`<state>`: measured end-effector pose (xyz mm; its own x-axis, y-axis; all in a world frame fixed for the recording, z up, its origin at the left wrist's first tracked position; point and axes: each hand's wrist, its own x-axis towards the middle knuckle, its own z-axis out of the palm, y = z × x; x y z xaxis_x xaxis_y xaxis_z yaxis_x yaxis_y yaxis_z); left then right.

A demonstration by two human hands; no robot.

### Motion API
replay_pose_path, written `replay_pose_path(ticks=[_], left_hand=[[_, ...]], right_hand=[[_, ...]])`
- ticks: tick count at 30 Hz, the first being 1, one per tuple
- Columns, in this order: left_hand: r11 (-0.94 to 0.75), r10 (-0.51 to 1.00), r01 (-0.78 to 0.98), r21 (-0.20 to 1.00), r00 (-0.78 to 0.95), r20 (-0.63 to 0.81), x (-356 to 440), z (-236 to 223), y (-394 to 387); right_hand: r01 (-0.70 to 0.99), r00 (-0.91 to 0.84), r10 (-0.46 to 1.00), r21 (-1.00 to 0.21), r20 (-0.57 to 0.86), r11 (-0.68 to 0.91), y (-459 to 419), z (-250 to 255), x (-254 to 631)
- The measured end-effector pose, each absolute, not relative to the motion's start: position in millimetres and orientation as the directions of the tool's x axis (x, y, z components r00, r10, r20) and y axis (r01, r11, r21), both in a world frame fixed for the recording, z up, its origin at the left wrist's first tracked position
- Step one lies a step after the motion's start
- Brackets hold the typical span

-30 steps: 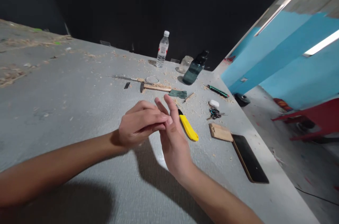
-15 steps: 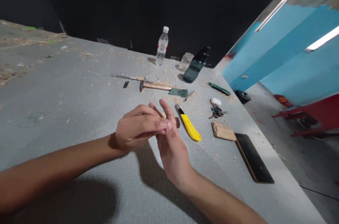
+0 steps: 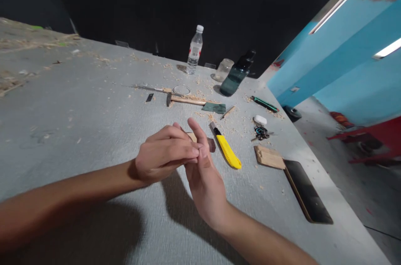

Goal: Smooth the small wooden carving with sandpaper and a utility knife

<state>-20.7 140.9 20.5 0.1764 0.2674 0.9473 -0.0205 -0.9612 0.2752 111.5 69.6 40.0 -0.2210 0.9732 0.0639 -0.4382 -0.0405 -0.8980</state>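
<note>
Both my hands are raised together above the grey table. My left hand [image 3: 167,150] is closed, its fingertips pinched together at the tip of my right thumb. Whether anything small lies in that pinch I cannot make out. My right hand [image 3: 205,185] has its index finger stretched up and its thumb against the left fingertips; its other fingers are partly hidden. Behind the hands a piece of wood [image 3: 192,136] is partly covered. Just to their right lies a yellow utility knife [image 3: 228,151] with its blade end pointing away from me.
Farther back lie a hammer [image 3: 188,100], a metal ring [image 3: 181,90] and wood shavings. A water bottle [image 3: 194,52], a glass jar [image 3: 223,70] and a dark bottle [image 3: 236,76] stand behind. At right are keys [image 3: 261,133], a wood block [image 3: 269,157] and a phone [image 3: 308,192].
The view has shifted slightly, so the table items appear a little farther right. My hands stay pressed together in almost the same pose, with the left fingertips still at the right thumb.
</note>
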Motion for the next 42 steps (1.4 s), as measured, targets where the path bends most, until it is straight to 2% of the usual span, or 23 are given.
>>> replay_pose_path(ticks=[5,10,13,16,17,18,20,21,24,26,29,36,42], left_hand=[[-0.962,0.27,0.003,0.274,0.179,0.946,-20.8,15.0,141.8],[-0.959,0.279,0.032,0.281,0.269,0.922,-23.1,13.2,144.8],[-0.954,0.292,0.017,0.3,0.292,0.911,-23.4,17.4,147.9],[-0.949,0.313,0.073,0.306,0.334,0.889,-22.6,29.1,144.3],[-0.955,0.297,0.114,0.275,0.384,0.874,-21.9,34.4,140.0],[-0.965,0.253,0.184,0.188,0.463,0.85,-21.0,39.7,134.0],[-0.962,0.212,0.266,0.058,0.601,0.771,-18.2,47.8,117.8],[-0.93,0.22,0.361,-0.062,0.687,0.693,-16.4,49.3,108.7],[-0.809,0.391,0.55,-0.207,0.767,0.509,-11.0,41.3,86.6],[-0.726,0.483,0.634,-0.268,0.746,0.458,-9.2,28.0,81.9],[-0.651,0.535,0.682,-0.334,0.724,0.436,-10.7,6.1,89.3],[-0.729,0.504,0.594,-0.34,0.802,0.32,-18.0,-25.6,101.9],[-0.732,0.518,0.568,-0.376,0.823,0.234,-19.2,-22.5,92.7]], right_hand=[[-0.438,-0.216,0.975,-0.897,0.046,-0.055,70.0,38.5,111.5],[-0.341,-0.221,0.975,-0.938,0.009,-0.069,73.8,30.3,116.6],[-0.207,-0.194,0.977,-0.978,0.082,0.041,78.2,29.1,127.1],[0.053,-0.1,0.97,-0.972,0.223,0.229,87.7,31.8,148.1],[0.162,-0.073,0.958,-0.944,0.279,0.287,92.2,31.9,157.3],[0.277,-0.062,0.94,-0.899,0.335,0.339,97.0,30.8,167.1],[0.494,-0.088,0.892,-0.759,0.443,0.425,106.8,24.6,186.4],[0.583,-0.127,0.87,-0.673,0.476,0.454,111.1,19.7,194.7],[0.755,-0.253,0.861,-0.467,0.441,0.461,120.0,2.7,210.1],[0.802,-0.298,0.869,-0.39,0.396,0.453,123.0,-6.8,211.8],[0.821,-0.323,0.861,-0.336,0.393,0.462,126.5,-15.1,206.8],[0.857,-0.343,0.878,-0.272,0.333,0.437,134.6,-22.0,200.3],[0.82,-0.387,0.851,-0.289,0.356,0.494,135.5,-26.1,203.5]])
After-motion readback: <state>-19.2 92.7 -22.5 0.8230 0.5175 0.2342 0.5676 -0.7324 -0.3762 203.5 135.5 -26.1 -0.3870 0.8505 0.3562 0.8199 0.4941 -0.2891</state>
